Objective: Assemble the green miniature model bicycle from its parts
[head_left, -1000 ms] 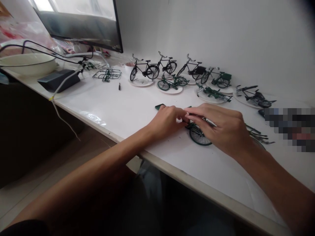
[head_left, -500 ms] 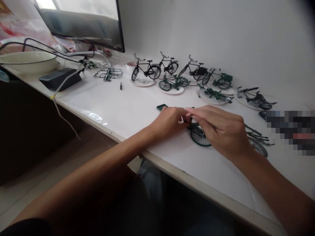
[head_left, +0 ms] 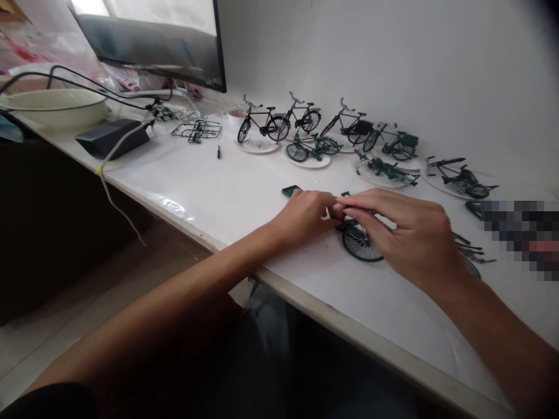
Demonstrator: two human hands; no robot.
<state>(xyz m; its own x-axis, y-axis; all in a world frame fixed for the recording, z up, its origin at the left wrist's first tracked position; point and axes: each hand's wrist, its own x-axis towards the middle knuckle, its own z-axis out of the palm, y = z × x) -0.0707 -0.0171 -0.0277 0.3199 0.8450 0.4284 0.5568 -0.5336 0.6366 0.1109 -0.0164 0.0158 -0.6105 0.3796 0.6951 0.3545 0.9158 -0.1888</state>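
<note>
A green model bicycle [head_left: 361,241] lies on its side on the white table under my hands, one spoked wheel showing. My left hand [head_left: 305,215] rests on the tabletop, its fingers closed around the bicycle's left end. From the right, my right hand [head_left: 413,235] arches over the bicycle with thumb and forefinger pinched against the left fingertips. Whatever lies in that pinch is hidden. Just beyond my left hand sits a small green box part [head_left: 290,190]. Handlebars and part of another wheel [head_left: 474,265] stick out behind my right wrist.
Several finished model bicycles [head_left: 264,125] stand or lie on white plates [head_left: 314,162] along the wall. Green part frames [head_left: 198,131], a short black tool [head_left: 219,152], a dark box [head_left: 112,138], a cable [head_left: 107,192], an enamel basin [head_left: 56,110] and a monitor [head_left: 161,41] are leftward.
The view has shifted slightly, so everything sits a little farther right. My right hand has moved slightly rightward over the bicycle; the left keeps its hold.
</note>
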